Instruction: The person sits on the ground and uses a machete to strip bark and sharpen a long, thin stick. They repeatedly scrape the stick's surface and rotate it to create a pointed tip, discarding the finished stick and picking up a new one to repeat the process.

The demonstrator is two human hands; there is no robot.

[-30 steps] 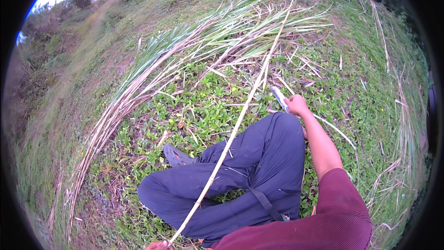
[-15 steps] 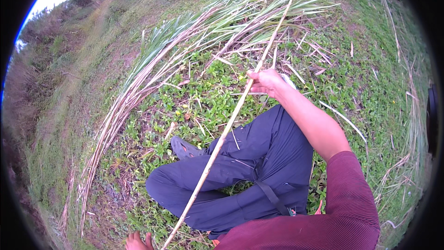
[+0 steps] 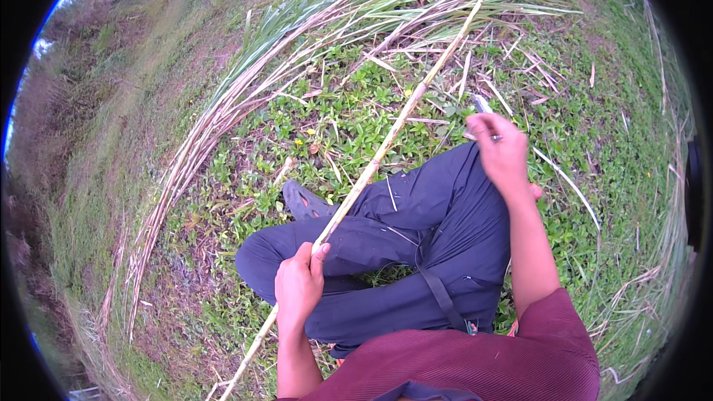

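A long, pale yellow cane stalk (image 3: 377, 157) with visible joints slants across my folded legs, from the lower left to the far grass. My left hand (image 3: 298, 282) is closed around its lower part, the thumb lying along the stalk. To the right of the cane and apart from it, over my knee, my right hand (image 3: 505, 152) is closed with its fingers curled. From its far side sticks a thin, silvery, blade-like tool (image 3: 482, 104); the rest of this is hidden by the fingers.
A bundle of cut stalks with long green leaves (image 3: 260, 78) curves along the left and far side. Peeled strips (image 3: 568, 182) and dry scraps lie on the low green plants. My crossed legs (image 3: 445, 200) are close beneath the cane. More dry stalks (image 3: 668, 252) lie at far right.
My right hand has let go of the cane and moved right, now with the silvery tool in it. My left hand has come up from the lower edge and taken hold of the cane.
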